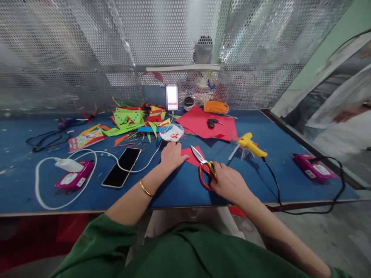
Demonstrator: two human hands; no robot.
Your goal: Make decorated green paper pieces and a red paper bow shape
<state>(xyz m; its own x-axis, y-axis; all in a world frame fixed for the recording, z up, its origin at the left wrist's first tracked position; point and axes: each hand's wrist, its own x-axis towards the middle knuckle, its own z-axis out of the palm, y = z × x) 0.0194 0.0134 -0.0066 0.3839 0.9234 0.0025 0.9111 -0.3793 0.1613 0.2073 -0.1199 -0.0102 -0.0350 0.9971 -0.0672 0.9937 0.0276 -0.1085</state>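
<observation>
My right hand [228, 181] grips scissors [201, 158] with red and yellow handles. Their blades point forward and left over a small red paper piece [193, 158] on the blue table. My left hand [171, 156] lies palm down at the left side of that paper, thumb stretched out over its edge. The left fingertips are at the near rim of a shallow white dish [168, 134] with small red pieces in it; whether they touch it I cannot tell. Beyond both hands are large red paper sheets [193, 122], with keys [211, 123] on top.
A yellow glue gun [252, 144] lies right, its cord running to a purple power strip [314, 166]. On the left are a phone [122, 168], a white cable and another purple power strip [75, 178]. Green paper scraps [127, 117] pile up behind. A perforated screen [95, 50] closes the back.
</observation>
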